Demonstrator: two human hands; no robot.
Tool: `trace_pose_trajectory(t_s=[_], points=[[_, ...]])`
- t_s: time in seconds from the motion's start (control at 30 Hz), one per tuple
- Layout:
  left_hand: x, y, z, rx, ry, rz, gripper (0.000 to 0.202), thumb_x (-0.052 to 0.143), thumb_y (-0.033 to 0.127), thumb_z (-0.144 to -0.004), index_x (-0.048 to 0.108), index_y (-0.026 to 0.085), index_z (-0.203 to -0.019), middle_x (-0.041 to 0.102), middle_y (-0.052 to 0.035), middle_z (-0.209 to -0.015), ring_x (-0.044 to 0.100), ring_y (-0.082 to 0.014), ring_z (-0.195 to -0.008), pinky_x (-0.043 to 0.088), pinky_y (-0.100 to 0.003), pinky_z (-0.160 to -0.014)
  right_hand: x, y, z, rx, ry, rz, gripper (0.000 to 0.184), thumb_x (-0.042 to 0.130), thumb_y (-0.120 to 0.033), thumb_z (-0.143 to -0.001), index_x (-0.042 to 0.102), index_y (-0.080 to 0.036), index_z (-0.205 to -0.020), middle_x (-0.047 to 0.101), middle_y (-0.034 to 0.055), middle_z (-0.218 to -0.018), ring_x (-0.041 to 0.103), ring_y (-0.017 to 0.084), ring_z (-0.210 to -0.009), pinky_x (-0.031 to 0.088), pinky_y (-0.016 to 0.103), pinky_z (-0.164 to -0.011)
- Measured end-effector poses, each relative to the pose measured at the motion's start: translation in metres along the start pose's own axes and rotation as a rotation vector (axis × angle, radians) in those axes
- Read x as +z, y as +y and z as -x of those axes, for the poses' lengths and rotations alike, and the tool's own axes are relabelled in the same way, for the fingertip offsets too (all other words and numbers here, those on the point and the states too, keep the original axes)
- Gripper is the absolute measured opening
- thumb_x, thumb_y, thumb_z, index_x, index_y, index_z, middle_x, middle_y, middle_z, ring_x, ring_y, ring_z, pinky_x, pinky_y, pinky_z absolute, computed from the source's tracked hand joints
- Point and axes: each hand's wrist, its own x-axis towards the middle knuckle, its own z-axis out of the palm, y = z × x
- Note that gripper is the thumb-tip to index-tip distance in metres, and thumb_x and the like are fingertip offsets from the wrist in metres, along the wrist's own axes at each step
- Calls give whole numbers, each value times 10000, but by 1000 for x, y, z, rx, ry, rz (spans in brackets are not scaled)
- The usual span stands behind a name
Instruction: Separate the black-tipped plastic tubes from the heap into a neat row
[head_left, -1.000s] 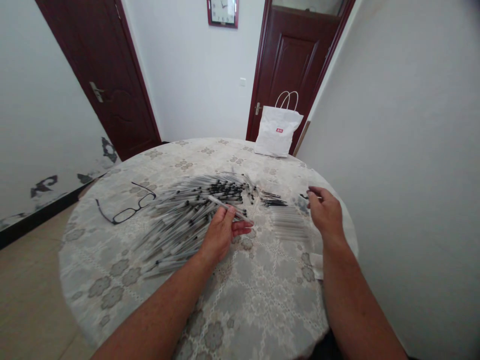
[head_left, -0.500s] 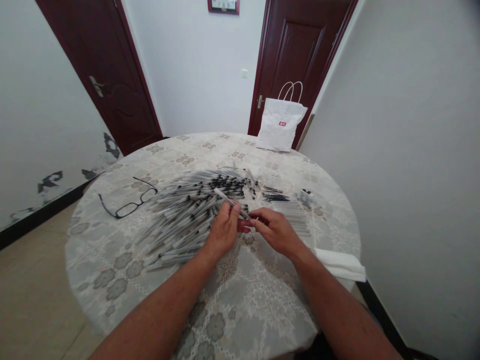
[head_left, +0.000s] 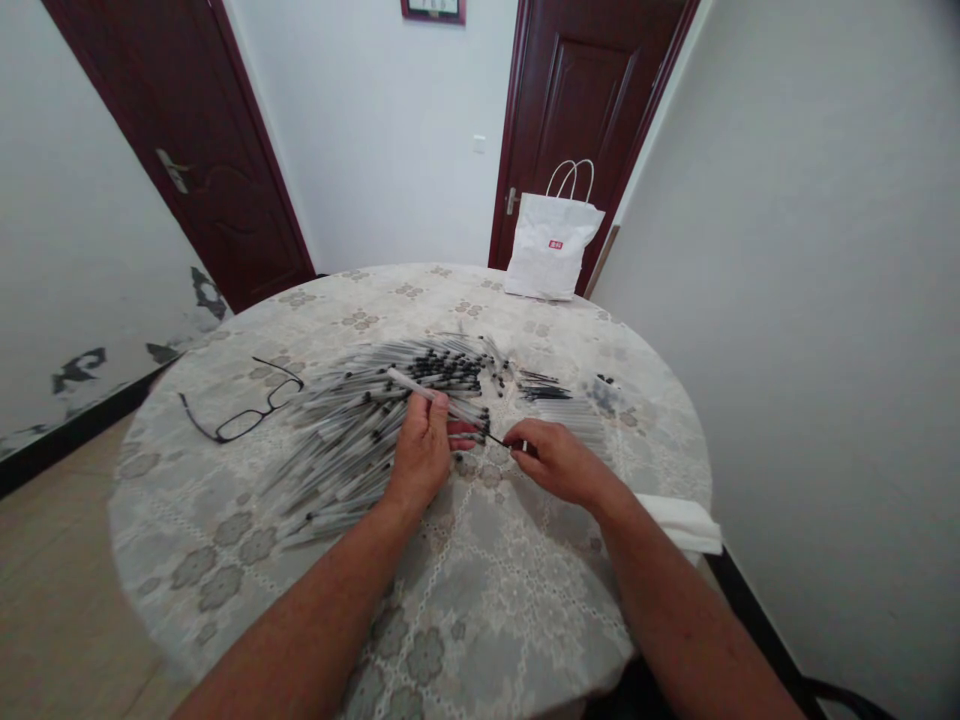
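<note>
My left hand is closed around a pale, translucent pen barrel, held slantwise above the pile of pens. From its lower right end a thin black pen refill sticks out. The fingers of my right hand pinch the outer end of this refill. How deep the refill sits in the barrel I cannot tell. Left of and beyond my hands lies a heap of pens with clear barrels and dark ends. Beyond my right hand are several loose black refills and a row of clear barrels.
A lace-patterned cloth covers the round table. Eyeglasses lie at the left. A small clear container with black bits stands at the right. Near the right edge is a folded white item; a white paper bag stands at the back.
My hands have moved apart, my left one leftward with the barrel. A length of black refill now shows between them. The view has shifted slightly to the right.
</note>
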Motion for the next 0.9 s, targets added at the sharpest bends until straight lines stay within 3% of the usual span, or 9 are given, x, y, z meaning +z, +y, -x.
trace_pose_trajectory(t_s=[0.2, 0.33, 0.47, 0.6, 0.73, 0.9], points=[[6, 0, 6, 12, -32, 22, 332, 550, 566, -928, 497, 250, -1011, 638, -12, -939, 709, -164, -701, 579, -256, -531, 11, -6, -5, -32, 156, 19, 170, 562, -209, -957, 678, -221, -1081, 675, 71, -956, 616, 199, -886, 449, 305, -795], [4, 2, 6, 26, -9, -5, 329, 529, 568, -940, 494, 249, -1016, 644, -5, -916, 722, -172, -707, 599, -285, -571, -1, 5, -4, -19, 95, 158, 162, 541, -196, -963, 682, -220, -1040, 661, 67, -943, 608, 196, -872, 445, 294, -789], [1, 3, 4, 30, 0, -23, 322, 520, 564, -945, 493, 251, -1019, 666, 0, -878, 729, -176, -717, 591, -277, -578, -29, 42, -6, 148, 27, 383, 170, 553, -169, -932, 713, -203, -978, 664, 86, -962, 618, 205, -879, 442, 295, -793], [2, 4, 7, 46, -114, -144, 313, 537, 532, -942, 558, 221, -951, 689, -25, -834, 708, -181, -720, 574, -270, -602, -47, 73, -17, 395, 48, 642, 213, 538, -211, -949, 740, -195, -1014, 673, 125, -1016, 645, 230, -918, 447, 302, -783], [4, 4, 12, 9, -247, -222, 303, 560, 490, -930, 601, 191, -899, 707, -45, -808, 702, -185, -701, 565, -291, -660, -45, 85, -31, 551, -31, 800, 292, 472, -268, -988, 736, -213, -1099, 679, 141, -1084, 667, 237, -949, 461, 297, -763], [5, 4, 13, -48, -298, -179, 301, 517, 418, -945, 619, 162, -1065, 707, -69, -905, 720, -203, -801, 571, -338, -758, -37, 92, -41, 615, -83, 818, 306, 453, -247, -989, 737, -202, -1095, 690, 137, -1086, 679, 237, -1000, 473, 287, -800]])
